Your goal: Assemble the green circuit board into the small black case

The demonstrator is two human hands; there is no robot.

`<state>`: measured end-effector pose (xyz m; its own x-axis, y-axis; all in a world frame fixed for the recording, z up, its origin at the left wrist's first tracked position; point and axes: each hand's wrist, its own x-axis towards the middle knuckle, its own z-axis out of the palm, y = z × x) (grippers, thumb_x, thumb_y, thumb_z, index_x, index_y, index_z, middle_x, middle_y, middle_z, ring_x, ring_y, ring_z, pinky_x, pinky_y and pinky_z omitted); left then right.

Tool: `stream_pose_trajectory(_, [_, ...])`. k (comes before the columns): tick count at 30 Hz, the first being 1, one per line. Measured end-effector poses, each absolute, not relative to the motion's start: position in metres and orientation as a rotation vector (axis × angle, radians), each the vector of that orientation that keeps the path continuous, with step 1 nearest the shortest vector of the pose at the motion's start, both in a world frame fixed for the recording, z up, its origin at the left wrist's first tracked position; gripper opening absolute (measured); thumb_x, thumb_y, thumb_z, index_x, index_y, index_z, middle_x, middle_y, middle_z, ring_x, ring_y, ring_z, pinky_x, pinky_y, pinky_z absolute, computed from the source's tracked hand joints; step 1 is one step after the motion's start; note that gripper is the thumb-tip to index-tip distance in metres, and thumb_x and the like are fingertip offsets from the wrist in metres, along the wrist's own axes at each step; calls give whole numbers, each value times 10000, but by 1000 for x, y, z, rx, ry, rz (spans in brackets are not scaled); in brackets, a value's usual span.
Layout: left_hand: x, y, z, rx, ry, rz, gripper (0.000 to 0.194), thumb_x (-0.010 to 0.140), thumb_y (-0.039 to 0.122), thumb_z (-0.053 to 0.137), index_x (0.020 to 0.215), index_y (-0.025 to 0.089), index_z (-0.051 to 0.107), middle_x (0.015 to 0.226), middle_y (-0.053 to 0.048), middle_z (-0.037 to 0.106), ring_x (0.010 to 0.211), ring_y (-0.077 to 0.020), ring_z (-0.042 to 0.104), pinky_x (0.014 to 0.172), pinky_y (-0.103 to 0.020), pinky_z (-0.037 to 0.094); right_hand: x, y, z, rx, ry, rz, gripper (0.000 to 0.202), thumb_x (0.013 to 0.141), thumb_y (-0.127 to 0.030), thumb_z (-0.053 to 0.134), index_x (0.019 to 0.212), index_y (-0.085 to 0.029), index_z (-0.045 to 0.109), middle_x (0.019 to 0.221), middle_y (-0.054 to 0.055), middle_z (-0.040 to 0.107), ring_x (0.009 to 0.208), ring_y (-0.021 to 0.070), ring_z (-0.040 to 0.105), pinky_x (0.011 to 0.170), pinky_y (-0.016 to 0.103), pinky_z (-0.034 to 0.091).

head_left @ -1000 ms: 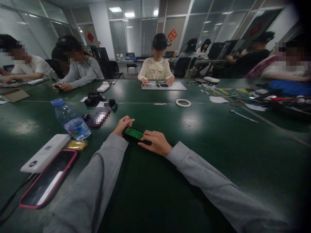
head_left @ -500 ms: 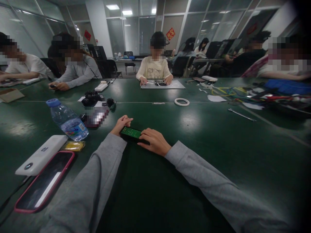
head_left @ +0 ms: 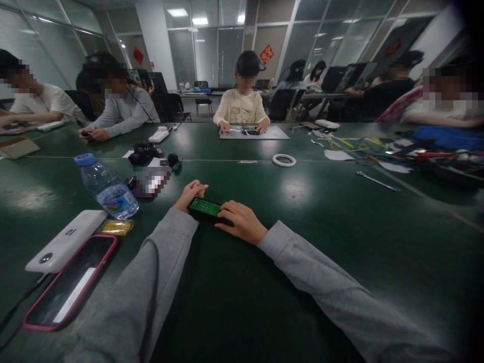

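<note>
Your R hand's grip is closed on the black oblong case w/ green circuit board; L hand's at its other end, closure unclear. Prob. best to hold rims only.

**Dim room, glossy glare**

White ceiling lights shine above your dim view. Pale glare pools on the green table; the sides look stretched and soft, and blackness covers your right edge.

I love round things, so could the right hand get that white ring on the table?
Probably yes: only bare table seems to lie between the right hand and the white ring. It might have to let go of the black case first.
</note>
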<state>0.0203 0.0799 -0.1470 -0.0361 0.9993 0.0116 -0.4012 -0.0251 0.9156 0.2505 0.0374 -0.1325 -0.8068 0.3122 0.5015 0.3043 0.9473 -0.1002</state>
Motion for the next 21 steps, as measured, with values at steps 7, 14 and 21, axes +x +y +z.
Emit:
stream_pose_trajectory(7, [21, 77, -145, 900, 900, 1415, 563, 567, 191, 794, 605, 189, 232, 433, 122, 267, 368, -10, 254, 402, -162, 178, 251, 38, -133, -443, -2570, -25, 240, 920, -391, 519, 1010, -172, 558, 1044, 74, 541, 910, 184, 506, 738, 302, 424])
stream_pose_trajectory(14, [21, 78, -146, 902, 899, 1410, 568, 559, 191, 799, 600, 189, 232, 423, 125, 264, 363, -9, 250, 396, -162, 177, 251, 37, -134, -456, -2588, -29, 242, 928, -390, 504, 1030, -174, 545, 1037, 70, 551, 881, 173, 527, 712, 292, 441])
stream_pose_trajectory(21, [21, 80, -148, 886, 915, 1425, 572, 552, 195, 801, 594, 188, 231, 419, 126, 265, 357, -7, 249, 396, -160, 189, 250, 36, -132, -471, -2596, 14, 276, 912, -421, 525, 1034, -173, 531, 1041, 74, 548, 899, 179, 534, 732, 295, 465])
